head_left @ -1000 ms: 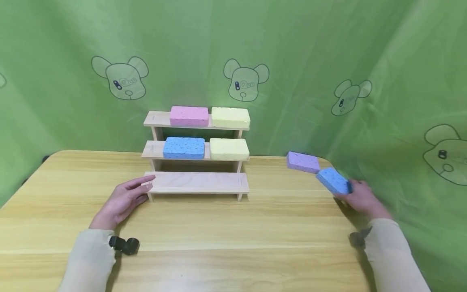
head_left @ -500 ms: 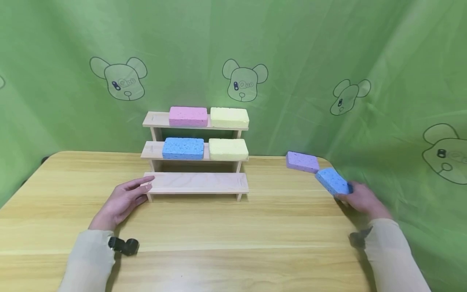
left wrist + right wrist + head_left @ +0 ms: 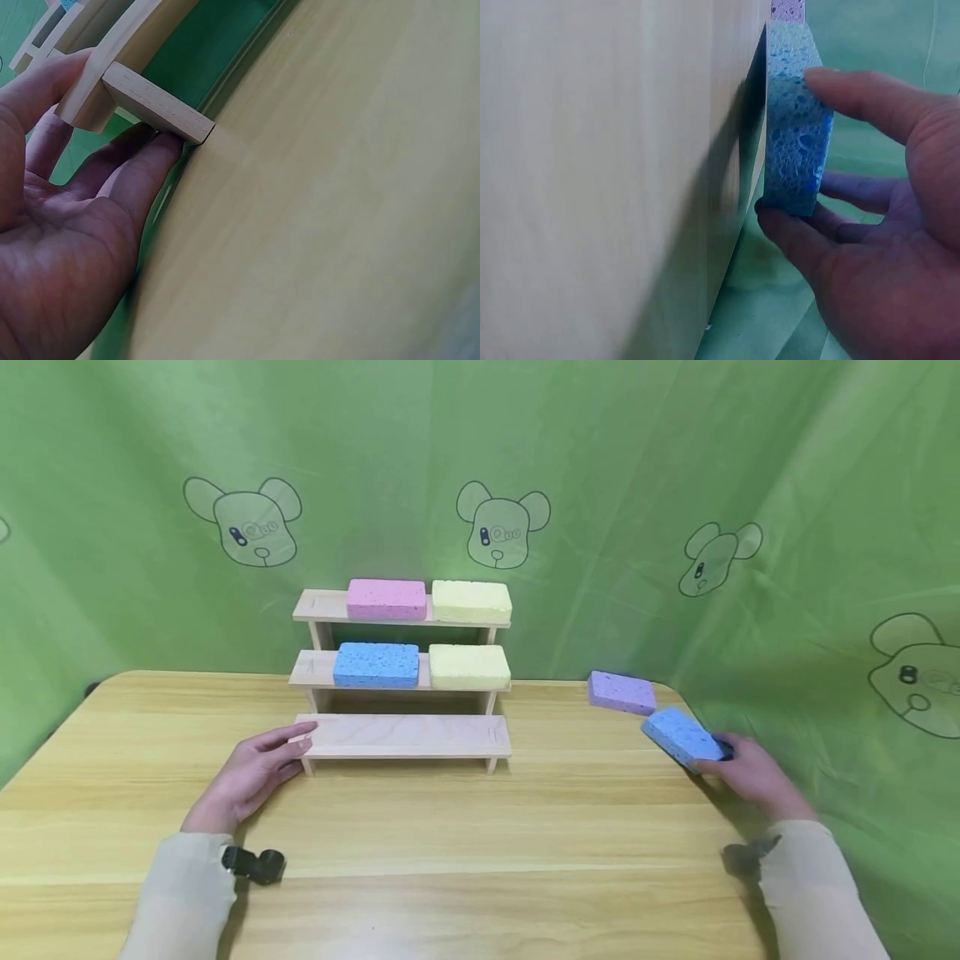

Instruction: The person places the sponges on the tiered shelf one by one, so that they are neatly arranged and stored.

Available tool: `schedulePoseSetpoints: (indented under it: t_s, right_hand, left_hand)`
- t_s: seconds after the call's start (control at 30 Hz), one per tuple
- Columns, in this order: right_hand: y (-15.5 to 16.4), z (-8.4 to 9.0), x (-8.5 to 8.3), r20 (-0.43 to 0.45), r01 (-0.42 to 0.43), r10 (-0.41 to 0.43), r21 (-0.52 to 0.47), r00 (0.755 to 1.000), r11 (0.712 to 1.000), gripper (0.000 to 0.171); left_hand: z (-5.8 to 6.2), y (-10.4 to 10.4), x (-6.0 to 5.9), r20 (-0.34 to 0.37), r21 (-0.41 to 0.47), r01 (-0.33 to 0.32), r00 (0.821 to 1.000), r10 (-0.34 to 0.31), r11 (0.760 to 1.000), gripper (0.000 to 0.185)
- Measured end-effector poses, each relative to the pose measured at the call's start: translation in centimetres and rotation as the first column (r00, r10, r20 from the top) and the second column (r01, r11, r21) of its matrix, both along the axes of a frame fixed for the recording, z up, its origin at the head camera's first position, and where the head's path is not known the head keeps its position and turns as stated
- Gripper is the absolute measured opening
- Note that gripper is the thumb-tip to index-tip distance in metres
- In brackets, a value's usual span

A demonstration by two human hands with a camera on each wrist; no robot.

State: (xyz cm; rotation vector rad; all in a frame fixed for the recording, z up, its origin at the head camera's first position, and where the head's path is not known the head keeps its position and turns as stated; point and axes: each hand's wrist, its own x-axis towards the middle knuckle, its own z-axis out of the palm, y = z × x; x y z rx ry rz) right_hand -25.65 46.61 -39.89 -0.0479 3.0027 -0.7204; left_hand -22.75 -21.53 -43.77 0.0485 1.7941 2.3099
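- The blue sponge (image 3: 680,736) sits at the far right of the table, well to the right of the wooden stepped shelf (image 3: 405,735), and it is tilted, its near end raised off the tabletop.
- The right hand (image 3: 752,773) grips this sponge by its near end: in the right wrist view the thumb (image 3: 870,101) lies on one broad face and the fingers (image 3: 802,240) curl under the other, pinching the sponge (image 3: 795,142) between them.
- Just behind it, also to the right of the shelf and nearer the backdrop, lies a purple sponge (image 3: 622,692), flat on the table; whether the two sponges touch is hard to say from the head view.
- The left hand (image 3: 253,774) rests on the table at the shelf's front left corner, fingers straight and relaxed, holding nothing; in the left wrist view the fingertips (image 3: 154,154) lie against the foot of the shelf's leg (image 3: 154,112).
- The shelf has three steps; the lowest board, nearest the person, carries nothing.
- On the middle step a second blue sponge (image 3: 376,664) lies at the left and a pale yellow sponge (image 3: 469,666) at the right, side by side.
- On the top step a pink sponge (image 3: 386,598) lies at the left and another yellow sponge (image 3: 472,601) at the right.
- The shelf stands on a light wooden table (image 3: 480,827), towards its far edge.
- Behind the shelf hangs a green curtain (image 3: 675,460) printed with outlined bear faces.
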Motion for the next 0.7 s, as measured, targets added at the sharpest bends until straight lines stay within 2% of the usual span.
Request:
schedulePoseSetpoints:
  t_s: [0.2,0.47,0.7]
  right_hand:
    - [-0.5,0.3,0.5,-0.012,-0.002,0.002,-0.051,1.0,0.999,0.09]
    - [-1.4,1.1,1.3,-0.098,-0.004,-0.007,-0.115,0.995,0.993,0.082]
    - [-2.3,1.6,1.5,-0.098,-0.047,0.034,-0.137,0.995,0.989,0.078]
  left_hand:
    - [0.0,0.0,0.0,0.003,0.006,0.0,1.0,0.0,1.0,0.049]
    - [-0.1,0.0,0.0,0.002,0.006,0.0,1.0,0.0,1.0,0.049]
    - [0.0,0.1,0.1,0.007,0.019,-0.002,1.0,0.002,1.0,0.05]
